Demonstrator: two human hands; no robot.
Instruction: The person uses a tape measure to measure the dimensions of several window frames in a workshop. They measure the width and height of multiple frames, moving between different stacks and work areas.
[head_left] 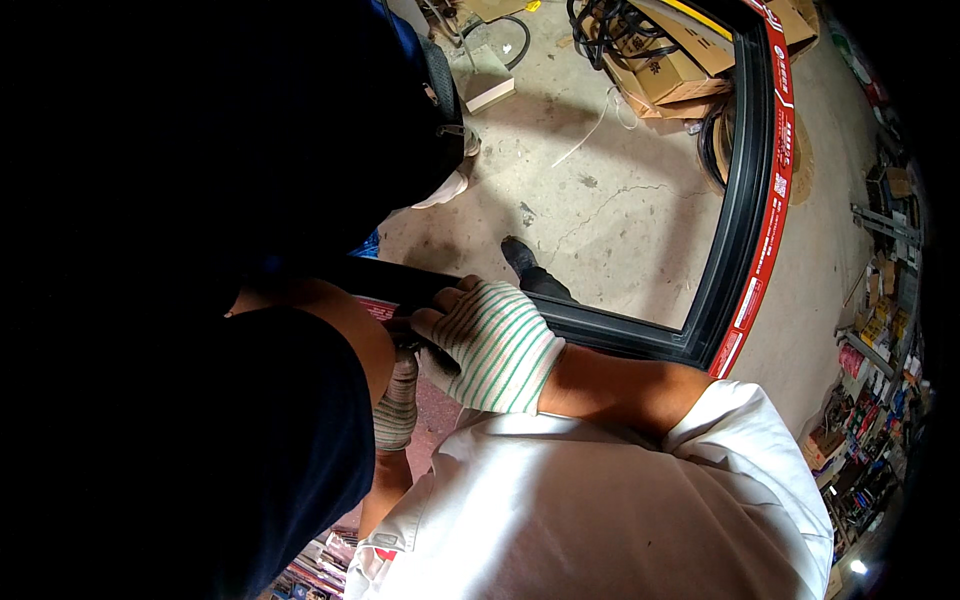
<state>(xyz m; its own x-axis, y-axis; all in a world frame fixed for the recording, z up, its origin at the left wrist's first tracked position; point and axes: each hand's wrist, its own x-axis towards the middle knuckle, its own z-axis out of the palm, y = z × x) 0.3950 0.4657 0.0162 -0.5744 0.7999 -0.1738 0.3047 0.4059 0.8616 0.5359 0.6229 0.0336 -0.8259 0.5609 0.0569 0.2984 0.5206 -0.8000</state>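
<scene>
My right hand (505, 345), in a white fingerless-looking glove with green stripes, reaches in from the right and lies over the near rail of a black window frame (630, 338). Its fingers bend round the rail. My left hand (397, 405), in a similar striped glove, is just below and left of it; its fingers are in shadow and partly covered, so what they hold is hidden. Red printed protective film (768, 230) runs along the frame's right side. A co-worker in dark clothes stands very close on the left, with a bare arm (335, 318) near the frame's left part.
Through the frame show a concrete floor (620, 230), a dark shoe (518, 255), open cardboard boxes (670, 80) with black cable (615, 35), and a white block (488, 82). Under my hands is a dark red surface (432, 420). Crowded shelves (870, 380) line the right.
</scene>
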